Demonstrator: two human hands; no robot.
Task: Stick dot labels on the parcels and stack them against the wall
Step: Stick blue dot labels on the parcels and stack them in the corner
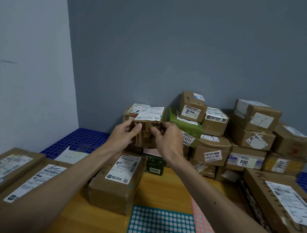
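I have the small brown cardboard parcel with a white shipping label on its top (146, 129) clamped between both hands, lifted off the table in the middle of the frame. My left hand (126, 132) grips its left side with the thumb across the near face. My right hand (167, 138) pinches its right edge, fingers curled round the corner. The parcel hangs just in front of the left end of the heap of brown cardboard parcels (248, 136) piled against the grey wall (174, 43).

A small teal fleck shows at the right edge of its top label. I take that for a dot already stuck on, though it is too small to be sure. On that reading I am in the stacking step, not the sticking one.

Next I need a flat seat for it. The left end of the heap is lower and uneven, with a green cardboard box (183, 125) tilted just right of my hands. I should set the parcel down level, push it back towards the wall, and let go only once it sits steady.

The teal sheet of white dot labels (160, 228) lies on the wooden table (162, 188) at bottom centre, with a pink dot sheet (206, 232) beside it. More cardboard parcels, among them an upright brown box (118, 180), wait on the table.
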